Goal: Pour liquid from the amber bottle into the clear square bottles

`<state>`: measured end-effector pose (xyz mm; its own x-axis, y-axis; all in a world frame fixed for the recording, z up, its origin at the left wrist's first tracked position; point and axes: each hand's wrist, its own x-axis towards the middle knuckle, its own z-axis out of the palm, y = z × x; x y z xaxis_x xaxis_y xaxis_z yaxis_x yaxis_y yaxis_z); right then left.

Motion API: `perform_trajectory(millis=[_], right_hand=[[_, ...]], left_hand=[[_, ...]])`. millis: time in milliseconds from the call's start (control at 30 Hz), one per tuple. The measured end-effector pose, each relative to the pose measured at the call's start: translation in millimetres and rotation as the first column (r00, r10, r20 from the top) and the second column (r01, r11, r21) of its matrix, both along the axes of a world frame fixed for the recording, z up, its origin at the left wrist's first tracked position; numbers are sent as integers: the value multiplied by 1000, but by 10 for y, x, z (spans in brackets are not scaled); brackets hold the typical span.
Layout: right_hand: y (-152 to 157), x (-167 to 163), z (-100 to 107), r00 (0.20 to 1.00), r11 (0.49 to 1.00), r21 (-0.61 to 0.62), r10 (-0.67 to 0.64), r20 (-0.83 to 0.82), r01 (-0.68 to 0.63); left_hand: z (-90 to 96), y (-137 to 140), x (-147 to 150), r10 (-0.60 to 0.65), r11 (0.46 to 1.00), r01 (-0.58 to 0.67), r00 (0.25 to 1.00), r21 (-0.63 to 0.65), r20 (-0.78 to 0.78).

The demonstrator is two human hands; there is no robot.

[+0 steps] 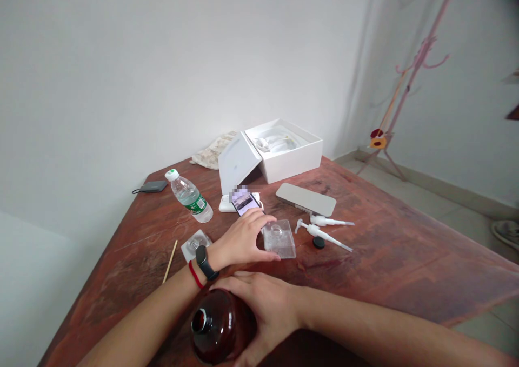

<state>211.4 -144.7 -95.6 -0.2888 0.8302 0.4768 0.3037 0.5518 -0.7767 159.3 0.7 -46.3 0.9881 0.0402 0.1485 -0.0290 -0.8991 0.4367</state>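
Note:
My right hand (267,313) is wrapped round a brown bottle (219,329) with an uncapped round neck, close to the table's near edge. Reaching across in front of it, my left hand (243,240) has thumb and fingers closed on the left side of a clear square bottle (279,241). A second clear square bottle (195,244) lies partly behind my left wrist. To the right are two white pump heads (324,233) with dip tubes, and a small black cap (318,242).
On the wooden table (133,259) are a water bottle (188,197), a phone (244,199), a wooden stick (170,261) and a flat grey-white case (306,198). An open white box (292,159) stands at the back, beside a cloth (213,149). A dark flat device (154,186) sits far left.

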Motion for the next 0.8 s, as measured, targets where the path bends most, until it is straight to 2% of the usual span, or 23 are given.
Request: perform_trajectory(millis=[167,267,367,533,633,800], right_hand=[[15,8,-15,1000,1000,0,21,-15,-21],[21,5,-52,999,999,-17,31,-6,-31],[36,-17,-136,999,998,-51,35,-1,-35],[57,-52,-278,998,996,-69,55,-25,-57],[46,-35,-262,998,995,-84,54,-30,-56],[-3,36,-46,998,990,-132,42,-54,-49]], left_hand=[[103,-30,-15,15,999,-13,999,-36,32],[216,-17,-130,61,996,-55,995,-72,84],[356,12,-372,150,987,-143,983,-66,106],[510,67,-936,305,948,-315,937,34,168],[448,67,-1266,387,909,-410,896,75,216],[149,29,-1650,474,859,-510,828,51,301]])
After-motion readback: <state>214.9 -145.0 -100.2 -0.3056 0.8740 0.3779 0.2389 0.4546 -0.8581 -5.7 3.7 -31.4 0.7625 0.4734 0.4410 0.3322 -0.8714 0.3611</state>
